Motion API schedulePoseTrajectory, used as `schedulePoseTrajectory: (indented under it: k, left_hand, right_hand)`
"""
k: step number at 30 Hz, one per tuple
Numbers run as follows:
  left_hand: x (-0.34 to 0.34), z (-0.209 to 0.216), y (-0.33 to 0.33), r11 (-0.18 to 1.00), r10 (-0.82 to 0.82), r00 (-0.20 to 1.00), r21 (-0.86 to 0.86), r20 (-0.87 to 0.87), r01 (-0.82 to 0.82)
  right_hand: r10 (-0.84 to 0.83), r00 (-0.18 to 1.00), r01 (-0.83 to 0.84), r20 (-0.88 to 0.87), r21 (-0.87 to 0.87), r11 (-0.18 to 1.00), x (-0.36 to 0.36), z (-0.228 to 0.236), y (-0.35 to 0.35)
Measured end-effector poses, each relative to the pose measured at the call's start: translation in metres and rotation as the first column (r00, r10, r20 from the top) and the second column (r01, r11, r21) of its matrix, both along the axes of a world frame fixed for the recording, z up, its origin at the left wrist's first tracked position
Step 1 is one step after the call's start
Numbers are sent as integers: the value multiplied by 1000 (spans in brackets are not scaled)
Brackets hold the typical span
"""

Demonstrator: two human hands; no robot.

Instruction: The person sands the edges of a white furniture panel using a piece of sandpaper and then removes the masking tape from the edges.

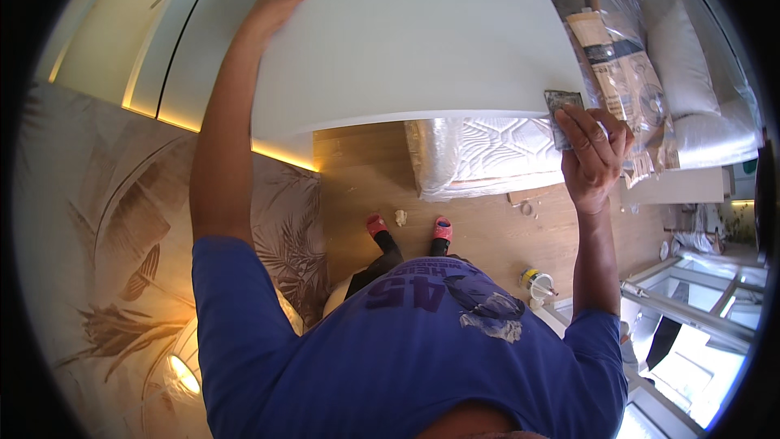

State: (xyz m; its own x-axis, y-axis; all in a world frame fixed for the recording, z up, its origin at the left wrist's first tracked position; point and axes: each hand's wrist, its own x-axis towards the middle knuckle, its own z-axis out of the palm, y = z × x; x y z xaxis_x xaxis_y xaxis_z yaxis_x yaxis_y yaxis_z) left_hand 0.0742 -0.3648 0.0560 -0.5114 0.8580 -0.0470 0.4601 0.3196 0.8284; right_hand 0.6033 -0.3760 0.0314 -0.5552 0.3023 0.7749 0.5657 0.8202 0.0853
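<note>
A large smooth white panel point(422, 41) spans the upper middle of the view. My left hand point(276, 15) grips its left edge, with one digit lying on the face and the other fingers hidden behind the board. At the panel's lower right corner, my right hand point(593, 146) pinches a small worn grey-black sheet point(561, 102) that looks like folded sandpaper. The sheet overlaps the panel's right edge; whether it presses on the surface I cannot tell.
Beyond the panel stands a plastic-wrapped mattress point(496, 154). Brown cardboard under clear film point(621, 73) and a white pillow point(682, 61) lie to the right. A bucket point(536, 284) rests on the wooden floor point(366, 162). Lit white cabinets point(199, 49) line the left wall.
</note>
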Motion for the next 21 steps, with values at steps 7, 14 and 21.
schedulePoseTrajectory:
  k: [7,14,21]
  left_hand:
    - [-23,-25,8,994,109,990,34,-91,-106]
    - [-11,-18,21,994,74,988,-67,-133,-84]
    - [-14,-36,27,993,105,953,-20,-283,-115]
  right_hand:
    - [315,949,-314,31,-35,949,-136,8,-51]
    - [494,869,-488,32,-113,865,-252,12,-94]
    - [523,850,-510,57,-154,846,-273,6,-103]
